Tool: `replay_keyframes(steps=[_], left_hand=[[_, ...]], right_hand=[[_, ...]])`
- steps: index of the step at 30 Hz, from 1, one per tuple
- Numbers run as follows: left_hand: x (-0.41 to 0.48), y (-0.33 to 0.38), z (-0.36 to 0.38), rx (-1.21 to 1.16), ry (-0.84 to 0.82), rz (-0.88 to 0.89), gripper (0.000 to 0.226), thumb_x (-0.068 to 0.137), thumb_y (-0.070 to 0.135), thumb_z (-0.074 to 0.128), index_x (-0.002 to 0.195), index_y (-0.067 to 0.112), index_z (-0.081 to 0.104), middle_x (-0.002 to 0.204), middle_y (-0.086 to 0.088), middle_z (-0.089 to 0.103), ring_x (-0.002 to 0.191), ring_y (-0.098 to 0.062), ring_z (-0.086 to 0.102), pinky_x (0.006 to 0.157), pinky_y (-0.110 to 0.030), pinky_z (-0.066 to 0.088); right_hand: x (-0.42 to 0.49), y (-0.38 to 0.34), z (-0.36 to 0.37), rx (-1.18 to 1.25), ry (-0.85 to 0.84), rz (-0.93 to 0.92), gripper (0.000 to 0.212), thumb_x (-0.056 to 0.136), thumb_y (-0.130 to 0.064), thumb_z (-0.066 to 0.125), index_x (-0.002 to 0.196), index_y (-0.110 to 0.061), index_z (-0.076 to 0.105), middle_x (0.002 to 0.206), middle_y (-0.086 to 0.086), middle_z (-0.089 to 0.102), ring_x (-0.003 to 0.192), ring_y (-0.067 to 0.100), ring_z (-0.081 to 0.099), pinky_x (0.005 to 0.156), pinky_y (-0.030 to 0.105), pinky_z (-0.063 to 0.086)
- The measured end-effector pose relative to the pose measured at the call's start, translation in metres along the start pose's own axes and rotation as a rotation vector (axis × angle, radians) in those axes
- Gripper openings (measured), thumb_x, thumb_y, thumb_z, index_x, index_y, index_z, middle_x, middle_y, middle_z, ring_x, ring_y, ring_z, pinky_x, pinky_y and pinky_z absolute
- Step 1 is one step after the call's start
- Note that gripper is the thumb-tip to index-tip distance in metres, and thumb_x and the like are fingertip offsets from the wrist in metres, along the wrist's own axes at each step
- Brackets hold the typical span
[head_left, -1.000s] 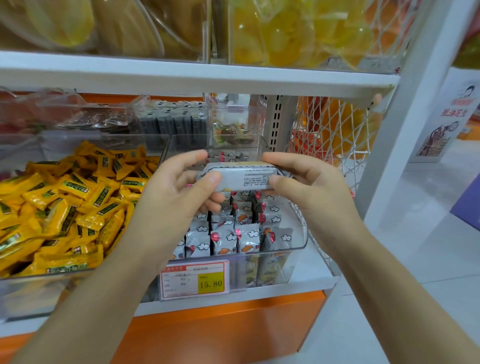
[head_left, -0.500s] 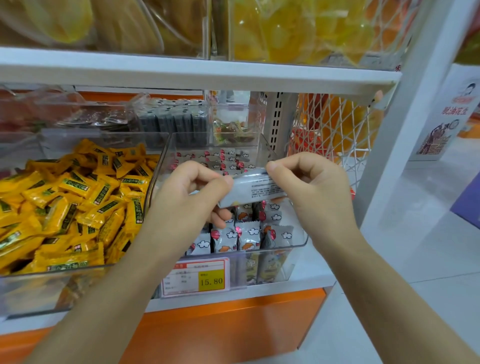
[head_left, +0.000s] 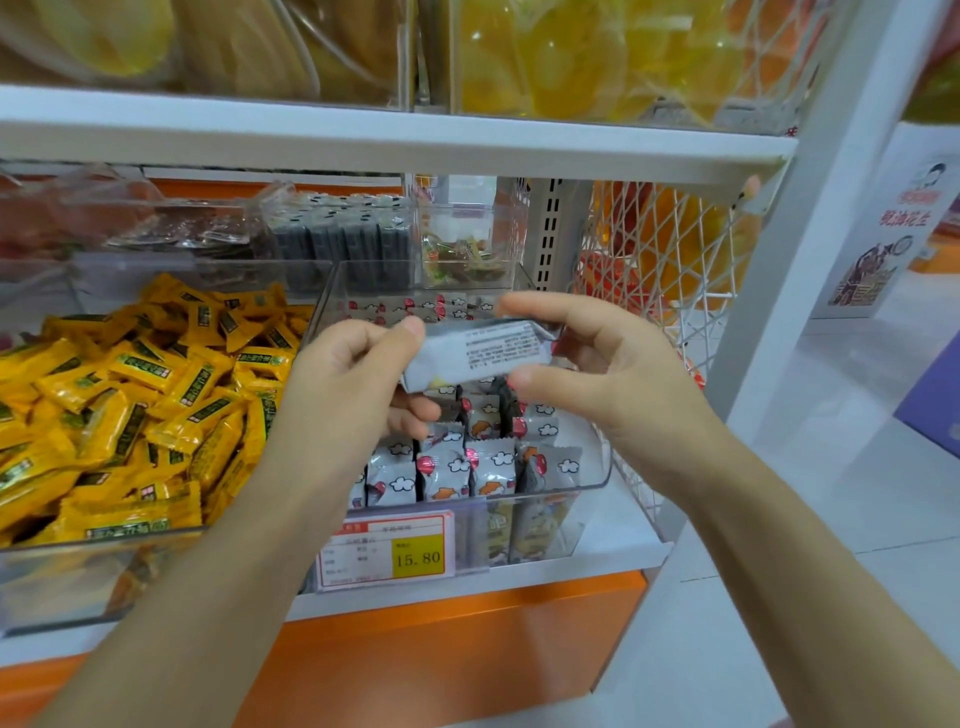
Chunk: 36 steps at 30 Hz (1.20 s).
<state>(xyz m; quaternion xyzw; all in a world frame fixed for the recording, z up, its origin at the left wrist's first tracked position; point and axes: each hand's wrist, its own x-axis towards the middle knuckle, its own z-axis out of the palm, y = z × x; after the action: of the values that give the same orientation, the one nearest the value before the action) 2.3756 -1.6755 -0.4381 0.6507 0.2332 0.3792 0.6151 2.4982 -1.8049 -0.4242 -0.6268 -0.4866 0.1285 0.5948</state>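
A small grey snack packet (head_left: 480, 354) with fine black print on its back hangs in the air above a clear plastic bin (head_left: 597, 480). My left hand (head_left: 353, 384) pinches the packet's left end between thumb and fingers. My right hand (head_left: 602, 374) holds its right end, index finger over the top and thumb under the lower edge. The bin below is filled with rows of similar grey packets (head_left: 462, 467) printed with clouds and balloons, standing upright.
A clear bin of yellow wrapped snacks (head_left: 130, 395) sits to the left. A price tag (head_left: 387, 551) reading 15.80 hangs on the shelf front. A white shelf board (head_left: 395, 140) runs overhead, dark packets (head_left: 343, 234) stand behind, and a white wire mesh (head_left: 665, 260) closes the right side.
Both hands have kept hold of the grey packet and turned it, so its printed back faces me. My right hand's fingers have spread wider than half a second ago.
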Motion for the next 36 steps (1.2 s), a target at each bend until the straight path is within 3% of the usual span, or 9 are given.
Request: replay_keyframes(steps=[6,8,11,15,19,23,25,28,36], left_hand=[[0.002,-0.005,0.006,0.262,-0.041,0.131,0.021,0.093,0.038,0.044,0.102,0.028,0.06,0.091,0.003,0.065,0.058,0.005,0.057,0.056,-0.017,0.044],[0.005,-0.011,0.008,0.656,-0.091,0.274,0.035,0.092,0.04,0.04,0.122,0.028,0.054,0.117,0.006,0.054,0.084,0.016,0.05,0.077,-0.012,0.038],[0.005,-0.019,0.012,1.054,-0.317,0.371,0.048,0.095,0.043,0.027,0.138,0.027,0.04,0.144,0.012,0.035,0.129,-0.003,0.021,0.108,-0.03,0.014],[0.002,-0.025,0.013,1.292,-0.54,0.343,0.053,0.096,0.046,0.01,0.144,0.031,0.027,0.153,0.018,0.018,0.139,0.002,-0.001,0.113,-0.042,-0.011],[0.001,-0.023,0.012,1.317,-0.537,0.348,0.046,0.097,0.043,0.017,0.133,0.029,0.042,0.14,0.014,0.037,0.137,-0.004,0.014,0.114,-0.042,-0.004],[0.0,-0.021,0.008,1.133,-0.429,0.407,0.014,0.092,0.04,0.043,0.1,0.03,0.049,0.098,0.017,0.044,0.098,-0.004,0.032,0.095,-0.028,0.024],[-0.001,-0.02,0.006,1.039,-0.418,0.394,0.008,0.087,0.039,0.052,0.088,0.034,0.047,0.089,0.021,0.042,0.089,-0.003,0.032,0.078,-0.024,0.027],[-0.005,-0.019,0.003,0.954,-0.434,0.37,0.016,0.081,0.039,0.06,0.082,0.034,0.045,0.085,0.022,0.042,0.091,0.01,0.032,0.068,-0.014,0.029],[-0.007,-0.007,-0.005,0.769,-0.389,0.256,0.019,0.081,0.021,0.062,0.078,0.035,0.05,0.093,0.009,0.055,0.058,0.008,0.053,0.044,-0.009,0.034]], right_hand=[[0.004,0.005,-0.006,0.038,0.262,0.012,0.017,0.084,-0.014,0.067,0.098,-0.022,0.066,0.073,-0.007,0.067,0.059,0.004,0.06,0.054,0.016,0.047],[0.007,0.008,-0.009,0.109,0.386,0.062,0.008,0.085,-0.017,0.065,0.093,-0.018,0.065,0.073,-0.003,0.067,0.057,0.004,0.059,0.049,0.015,0.043],[0.008,0.013,-0.011,0.109,0.465,0.094,0.011,0.086,-0.022,0.065,0.092,-0.014,0.061,0.084,0.011,0.065,0.063,0.013,0.057,0.048,0.017,0.042],[0.008,0.016,-0.011,0.062,0.488,0.09,0.013,0.086,-0.024,0.065,0.091,-0.015,0.057,0.091,0.019,0.064,0.064,0.017,0.054,0.05,0.018,0.042],[0.008,0.016,-0.012,-0.018,0.48,0.075,0.009,0.087,-0.024,0.064,0.087,-0.02,0.056,0.091,0.018,0.065,0.06,0.016,0.056,0.053,0.023,0.045],[0.009,0.014,-0.007,-0.188,0.43,0.014,0.008,0.086,-0.025,0.065,0.087,-0.022,0.057,0.085,0.007,0.062,0.074,0.025,0.06,0.068,0.043,0.053],[0.011,0.013,-0.003,-0.322,0.371,-0.04,0.012,0.084,-0.027,0.067,0.089,-0.021,0.058,0.079,-0.004,0.058,0.074,0.017,0.059,0.067,0.034,0.051],[0.015,0.011,0.005,-0.545,0.233,-0.106,0.024,0.082,-0.032,0.069,0.099,-0.018,0.061,0.082,-0.011,0.056,0.073,0.007,0.052,0.063,0.017,0.039],[0.024,0.012,0.023,-0.843,-0.029,-0.125,0.043,0.084,-0.032,0.066,0.121,-0.011,0.055,0.114,0.008,0.063,0.104,0.024,0.057,0.083,0.031,0.045]])
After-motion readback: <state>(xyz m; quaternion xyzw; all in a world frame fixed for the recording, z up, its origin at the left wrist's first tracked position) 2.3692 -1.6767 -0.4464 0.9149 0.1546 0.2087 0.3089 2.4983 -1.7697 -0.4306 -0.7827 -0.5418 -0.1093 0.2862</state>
